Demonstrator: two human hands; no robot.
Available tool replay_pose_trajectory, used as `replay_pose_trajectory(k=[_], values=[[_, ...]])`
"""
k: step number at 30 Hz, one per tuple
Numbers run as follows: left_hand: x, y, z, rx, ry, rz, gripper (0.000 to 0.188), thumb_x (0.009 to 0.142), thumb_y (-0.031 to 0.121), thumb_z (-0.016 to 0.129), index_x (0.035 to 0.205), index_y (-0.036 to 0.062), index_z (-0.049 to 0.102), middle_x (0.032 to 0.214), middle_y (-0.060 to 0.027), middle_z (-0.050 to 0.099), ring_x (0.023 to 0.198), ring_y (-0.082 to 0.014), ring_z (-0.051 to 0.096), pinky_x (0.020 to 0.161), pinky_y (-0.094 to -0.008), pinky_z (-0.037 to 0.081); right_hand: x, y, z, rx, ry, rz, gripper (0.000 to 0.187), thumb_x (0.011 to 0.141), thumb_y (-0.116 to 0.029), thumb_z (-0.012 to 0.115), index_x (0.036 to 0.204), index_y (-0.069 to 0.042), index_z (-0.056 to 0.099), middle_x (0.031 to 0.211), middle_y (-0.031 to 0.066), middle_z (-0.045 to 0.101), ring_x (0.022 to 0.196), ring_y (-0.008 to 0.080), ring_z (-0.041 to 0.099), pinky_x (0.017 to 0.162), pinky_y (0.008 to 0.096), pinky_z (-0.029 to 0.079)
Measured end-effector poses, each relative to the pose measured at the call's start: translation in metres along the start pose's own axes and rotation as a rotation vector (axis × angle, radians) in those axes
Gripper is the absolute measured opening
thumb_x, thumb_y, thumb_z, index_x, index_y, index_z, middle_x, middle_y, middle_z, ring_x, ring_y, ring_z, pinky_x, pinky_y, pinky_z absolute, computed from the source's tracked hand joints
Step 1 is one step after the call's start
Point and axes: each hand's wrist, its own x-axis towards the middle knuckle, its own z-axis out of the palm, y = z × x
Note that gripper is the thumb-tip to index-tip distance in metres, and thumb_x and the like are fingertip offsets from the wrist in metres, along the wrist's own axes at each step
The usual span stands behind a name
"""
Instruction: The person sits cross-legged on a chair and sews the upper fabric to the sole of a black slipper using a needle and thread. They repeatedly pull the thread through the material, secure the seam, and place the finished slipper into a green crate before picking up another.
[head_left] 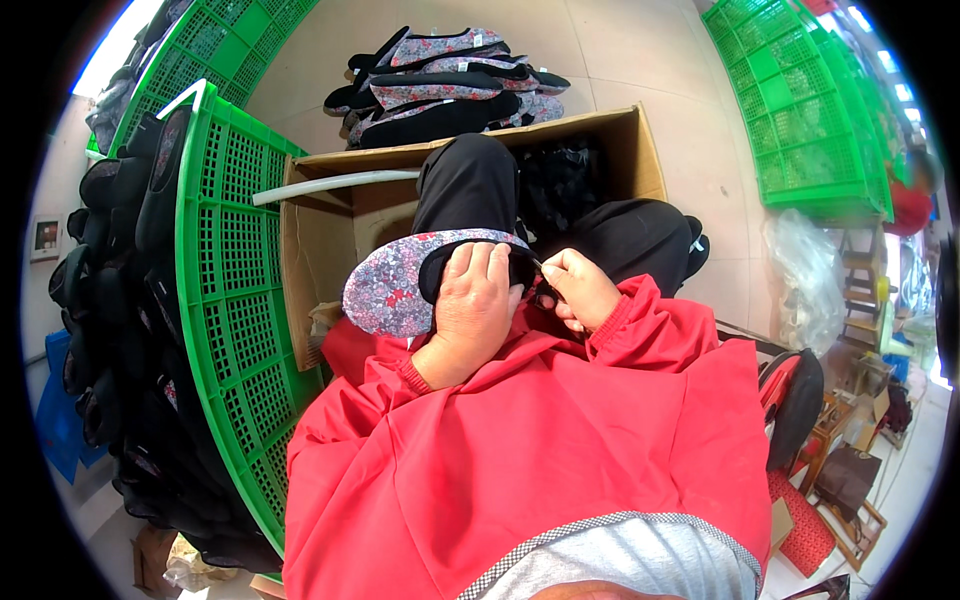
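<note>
A floral cloth slipper [388, 287] with a black lining rests across my lap, its toe pointing left. My left hand [472, 308] is closed on it, the fingers reaching over the edge of its opening. At the heel end, my right hand [582, 290] is closed around a small dark tool [543, 292], mostly hidden by the fingers, so its exact kind cannot be told. The tool's tip is against or very close to the slipper's heel edge.
Before my knees stands an open cardboard box [650, 160] with dark scraps inside and a pale tube [335, 186] across it. Beyond it lies a pile of floral slippers [440, 92]. A green crate [235, 300] with black slippers [160, 190] is at left; stacked green crates [800, 110] stand right.
</note>
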Motion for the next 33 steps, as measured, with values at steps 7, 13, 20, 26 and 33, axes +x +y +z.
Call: replay_pose_trajectory(k=[7, 13, 20, 26, 33], values=[[0.001, -0.002, -0.001, 0.018, 0.012, -0.005, 0.056, 0.064, 0.012, 0.079, 0.113, -0.0007, 0.056, 0.108, -0.0160, 0.057, 0.105, -0.0348, 0.053, 0.096, -0.0405, 0.043, -0.014, 0.007, -0.008, 0.172, -0.108, -0.208, 0.013, 0.101, -0.020, 0.051, 0.108, -0.009, 0.050, 0.071, 0.0023, 0.056, 0.042, 0.0046, 0.037, 0.037, 0.0195, 0.031], [0.002, -0.002, -0.001, -0.001, 0.010, -0.008, 0.054, 0.064, 0.014, 0.080, 0.111, -0.0014, 0.057, 0.107, -0.0161, 0.058, 0.105, -0.0346, 0.054, 0.095, -0.0406, 0.043, -0.004, 0.012, -0.017, -0.340, 0.152, -0.649, 0.027, 0.087, -0.011, 0.069, 0.110, -0.004, 0.058, 0.093, 0.0027, 0.062, 0.082, 0.0073, 0.057, 0.075, 0.0237, 0.048], [0.004, -0.003, 0.002, 0.007, 0.060, -0.014, 0.048, 0.065, 0.013, 0.079, 0.107, 0.0003, 0.060, 0.102, -0.0146, 0.060, 0.100, -0.0335, 0.056, 0.092, -0.0402, 0.044, 0.017, 0.021, 0.000, -0.396, 0.262, -0.725, 0.024, 0.082, -0.012, 0.072, 0.104, -0.006, 0.062, 0.087, 0.0047, 0.060, 0.074, 0.0129, 0.056, 0.070, 0.0259, 0.048], [0.006, -0.009, 0.009, 0.022, 0.114, -0.016, 0.035, 0.066, 0.013, 0.076, 0.097, 0.0034, 0.064, 0.094, -0.0102, 0.063, 0.093, -0.0304, 0.058, 0.085, -0.0402, 0.046, 0.036, 0.023, 0.013, -0.430, 0.367, -0.747, 0.032, 0.078, -0.016, 0.077, 0.103, -0.005, 0.061, 0.091, 0.0087, 0.062, 0.074, 0.0187, 0.060, 0.068, 0.0293, 0.049], [0.011, -0.003, 0.000, -0.036, 0.097, -0.015, 0.027, 0.069, 0.012, 0.077, 0.092, 0.0043, 0.065, 0.088, -0.0083, 0.064, 0.087, -0.0292, 0.060, 0.081, -0.0390, 0.047, 0.059, 0.025, 0.018, -0.021, 0.312, -0.870, 0.013, 0.089, -0.014, 0.070, 0.091, -0.003, 0.061, 0.081, 0.0045, 0.064, 0.068, 0.0147, 0.059, 0.063, 0.0265, 0.048]])
